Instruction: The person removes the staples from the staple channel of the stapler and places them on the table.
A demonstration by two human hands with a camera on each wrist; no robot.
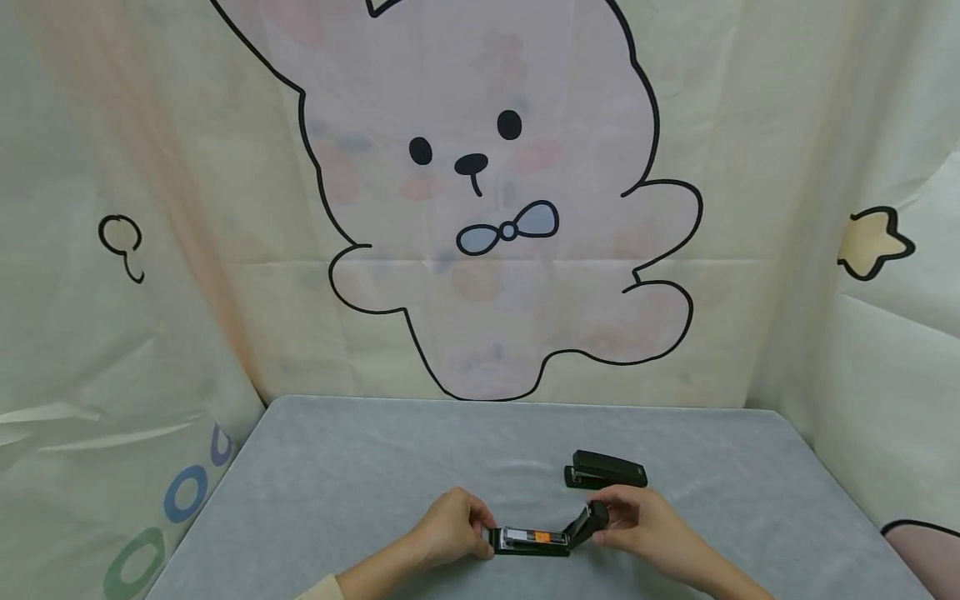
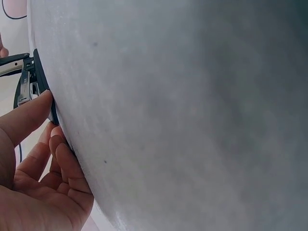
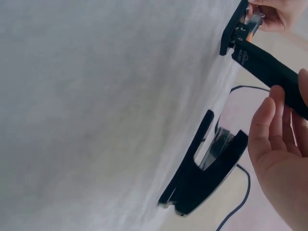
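Note:
A black stapler (image 1: 532, 542) lies opened on the table, its top arm (image 3: 267, 67) swung up and back to the right. An orange piece and bright metal show along its staple channel. My left hand (image 1: 456, 525) pinches the left end of the stapler's base between thumb and fingers, low at the tabletop. With thumb and fingertips my right hand (image 1: 637, 529) holds the raised top arm. Behind the right hand a second black stapler (image 1: 606, 470) rests on the table, its top lowered over its base; the right wrist view shows it close by, sideways.
A grey cloth covers the table (image 1: 360, 475). Behind it hangs a pale curtain (image 1: 480, 325) with a cartoon bear outline, and similar fabric closes in the left and right sides.

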